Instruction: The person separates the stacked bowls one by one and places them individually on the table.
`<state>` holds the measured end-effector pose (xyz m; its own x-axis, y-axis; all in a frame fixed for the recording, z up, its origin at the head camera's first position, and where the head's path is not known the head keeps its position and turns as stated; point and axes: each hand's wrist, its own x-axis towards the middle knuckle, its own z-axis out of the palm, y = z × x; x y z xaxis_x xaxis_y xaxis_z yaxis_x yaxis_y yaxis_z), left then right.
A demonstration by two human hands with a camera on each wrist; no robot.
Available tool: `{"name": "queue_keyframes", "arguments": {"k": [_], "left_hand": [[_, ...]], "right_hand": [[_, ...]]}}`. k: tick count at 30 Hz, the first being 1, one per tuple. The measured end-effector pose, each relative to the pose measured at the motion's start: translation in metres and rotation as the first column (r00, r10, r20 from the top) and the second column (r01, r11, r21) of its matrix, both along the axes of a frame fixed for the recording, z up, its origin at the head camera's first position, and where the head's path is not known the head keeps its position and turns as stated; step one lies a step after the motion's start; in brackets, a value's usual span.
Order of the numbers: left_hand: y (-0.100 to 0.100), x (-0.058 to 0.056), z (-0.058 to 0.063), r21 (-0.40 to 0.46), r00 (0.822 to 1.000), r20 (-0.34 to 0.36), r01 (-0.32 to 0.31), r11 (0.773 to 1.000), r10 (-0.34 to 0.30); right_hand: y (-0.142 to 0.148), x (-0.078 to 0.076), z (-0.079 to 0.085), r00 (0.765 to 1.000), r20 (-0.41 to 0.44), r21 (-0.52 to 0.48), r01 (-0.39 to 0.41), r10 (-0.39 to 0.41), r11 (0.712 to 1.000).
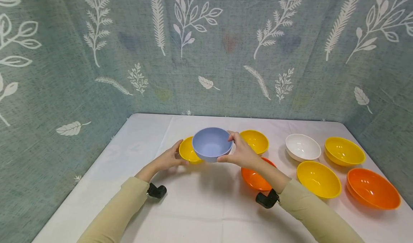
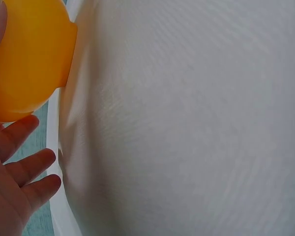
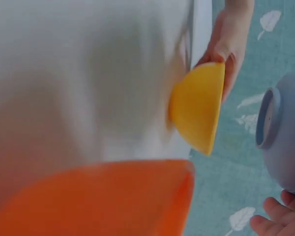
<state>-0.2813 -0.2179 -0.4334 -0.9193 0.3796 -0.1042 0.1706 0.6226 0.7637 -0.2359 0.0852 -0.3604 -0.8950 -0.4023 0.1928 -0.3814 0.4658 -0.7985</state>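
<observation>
A light blue bowl [image 1: 212, 142] is held in the air by my right hand [image 1: 240, 151], with fingers at its rim and the thumb lower on its side. In the right wrist view the foot ring of the blue bowl [image 3: 290, 132] shows, well off the cloth. My left hand [image 1: 169, 158] grips a small yellow bowl [image 1: 188, 151] at its left side, thumb toward the front. That yellow bowl [image 3: 199, 105] stands upright on the table; the blue one partly covers it in the head view. The left wrist view shows several fingers [image 2: 32, 164] spread beside the bowl.
Under my right forearm stands an orange bowl [image 1: 256, 178], with a yellow bowl [image 1: 255, 141] behind it. Farther right are a white bowl [image 1: 302, 148], two yellow bowls [image 1: 343, 151] and a large orange bowl [image 1: 372, 189]. Patterned cloth [image 1: 206, 56] hangs around the white table [image 1: 193, 214].
</observation>
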Motion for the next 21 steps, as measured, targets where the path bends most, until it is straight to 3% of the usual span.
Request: {"name": "queue_keyframes", "arguments": {"k": [9,15,21], "left_hand": [[0.0,-0.007,-0.001,-0.022,1.0,0.005,0.002,1.0,-0.002],[0.003,-0.011,-0.002,-0.047,1.0,0.022,-0.016,0.999,0.018],[0.005,-0.012,0.0,-0.067,0.999,0.035,-0.035,0.997,0.037]], "right_hand": [[0.002,0.029,-0.023,0.999,0.01,-0.014,-0.049,0.05,0.999],[0.0,0.044,-0.044,0.996,0.038,0.101,-0.082,0.079,0.992],[-0.006,0.05,-0.058,0.988,-0.053,0.261,-0.125,0.144,0.957]]}}
